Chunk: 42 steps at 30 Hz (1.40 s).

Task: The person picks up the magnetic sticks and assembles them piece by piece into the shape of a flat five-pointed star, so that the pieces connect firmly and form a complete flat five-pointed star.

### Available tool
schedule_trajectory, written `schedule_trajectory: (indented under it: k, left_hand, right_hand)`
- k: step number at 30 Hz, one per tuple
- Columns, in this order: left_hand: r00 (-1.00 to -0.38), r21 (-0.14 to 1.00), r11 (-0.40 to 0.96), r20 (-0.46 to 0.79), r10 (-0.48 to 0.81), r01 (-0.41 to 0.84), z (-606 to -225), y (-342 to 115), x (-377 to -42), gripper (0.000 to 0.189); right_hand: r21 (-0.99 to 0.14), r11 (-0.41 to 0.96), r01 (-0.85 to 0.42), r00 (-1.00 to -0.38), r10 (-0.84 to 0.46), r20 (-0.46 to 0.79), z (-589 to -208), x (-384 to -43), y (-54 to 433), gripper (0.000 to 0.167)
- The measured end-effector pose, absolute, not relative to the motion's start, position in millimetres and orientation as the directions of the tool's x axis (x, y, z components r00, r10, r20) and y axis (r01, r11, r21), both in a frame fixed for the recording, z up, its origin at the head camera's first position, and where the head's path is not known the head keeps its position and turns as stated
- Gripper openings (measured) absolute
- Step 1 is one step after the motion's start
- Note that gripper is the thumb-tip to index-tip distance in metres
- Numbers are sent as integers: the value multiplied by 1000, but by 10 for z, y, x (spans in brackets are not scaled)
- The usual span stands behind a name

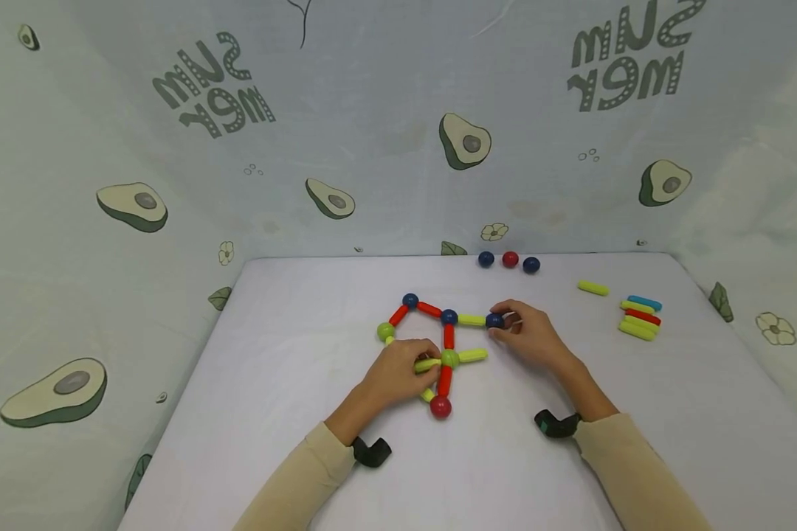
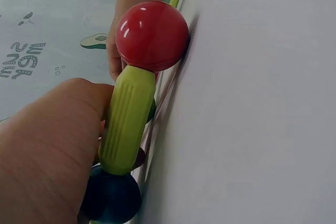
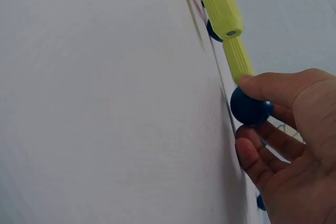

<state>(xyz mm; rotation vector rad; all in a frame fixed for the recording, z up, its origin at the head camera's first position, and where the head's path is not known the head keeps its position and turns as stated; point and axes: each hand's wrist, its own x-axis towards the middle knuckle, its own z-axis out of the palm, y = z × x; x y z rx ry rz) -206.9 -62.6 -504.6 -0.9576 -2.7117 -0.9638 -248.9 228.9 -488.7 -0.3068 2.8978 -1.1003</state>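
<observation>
A structure of coloured rods and balls lies on the white table, with a red ball [image 1: 440, 407] at its near end and a green ball [image 1: 450, 358] in its middle. My left hand [image 1: 401, 371] pinches the yellow-green rod [image 1: 426, 365] that sticks out left from the green ball. Another yellow-green rod [image 1: 473, 355] points right from that ball. My right hand [image 1: 528, 335] holds a dark blue ball [image 3: 249, 107] between thumb and fingers, at the right end of a yellow-green rod [image 1: 471, 320]. In the left wrist view a yellow-green rod [image 2: 126, 121] hides part of the left fingers.
Two blue balls and a red ball [image 1: 510, 259] lie along the table's back edge. To the right is a group of yellow, blue and red rods [image 1: 640, 317], with a single yellow-green rod [image 1: 593, 287] beside it. A cloth with avocado prints hangs behind the table.
</observation>
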Motion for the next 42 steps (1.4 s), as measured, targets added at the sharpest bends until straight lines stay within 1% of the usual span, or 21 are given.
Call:
schedule_trajectory:
  k: [6, 13, 17, 22, 31, 36, 42]
  left_hand:
    - [-824, 480, 671, 296, 484, 566, -4964, -461, -2070, 18]
    - [-843, 410, 738, 220, 490, 536, -4905, -167, -2072, 38]
    - [-865, 395, 770, 191, 464, 501, -4938, -89, -2063, 33]
    - [-883, 389, 792, 206, 422, 470, -4959, -45, -2058, 25]
    - [-900, 391, 813, 241, 363, 432, -4998, -6, -2058, 27]
    - [-904, 397, 815, 251, 346, 423, -5005, -5, -2055, 26]
    - [-905, 393, 818, 253, 342, 420, -4990, 0, -2046, 27]
  right_hand:
    - [-689, 700, -191, -976, -208, 59, -4980, -2463, 2377, 48]
    - [-723, 655, -219, -970, -227, 88, -5086, -2460, 2446, 40]
    - [-736, 638, -228, -967, -236, 95, -5106, -2448, 2437, 40]
    - [-741, 633, -225, -968, -230, 98, -5112, -2449, 2439, 37]
    - [-751, 621, -223, -964, -253, 77, -5080, -2427, 2430, 35]
    - [-738, 630, -242, -955, -290, 65, -5053, -2394, 2404, 37]
    - [-730, 627, -274, -945, -316, 83, -5049, -2366, 2407, 40]
